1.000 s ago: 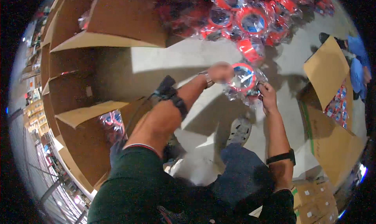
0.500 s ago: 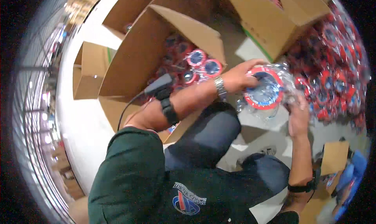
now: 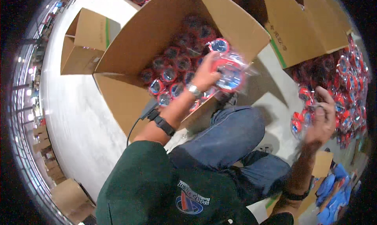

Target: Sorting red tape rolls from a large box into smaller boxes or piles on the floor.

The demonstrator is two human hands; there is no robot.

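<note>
My left hand (image 3: pixel 206 75) grips a round, red-rimmed disc (image 3: pixel 229 73) with a blue middle, wrapped in clear plastic. It is at the near right side of a large open cardboard box (image 3: pixel 121 103), and motion blurs the disc. Inside that box lie many similar wrapped discs (image 3: pixel 169 73), packed close together. On the right, my right hand (image 3: pixel 320 121) is raised beside a heap of wrapped red-and-blue discs (image 3: pixel 341 103). Its fingers are apart and slightly curled, and no disc shows in its grasp. One wrapped disc (image 3: pixel 297 123) lies just left of this hand.
A second large box (image 3: pixel 306 28) with a green stripe stands at the back right, against the heap. Farther left is a smaller open box (image 3: pixel 88 36). Blue bundles (image 3: pixel 332 189) and a cardboard piece (image 3: pixel 322 164) lie at the lower right. My bent knees (image 3: pixel 235 134) are between the hands.
The wrapped disc, held between both hands earlier, has moved left to the big box in my left hand. My right hand has let go and moved right to the heap. The view has shifted.
</note>
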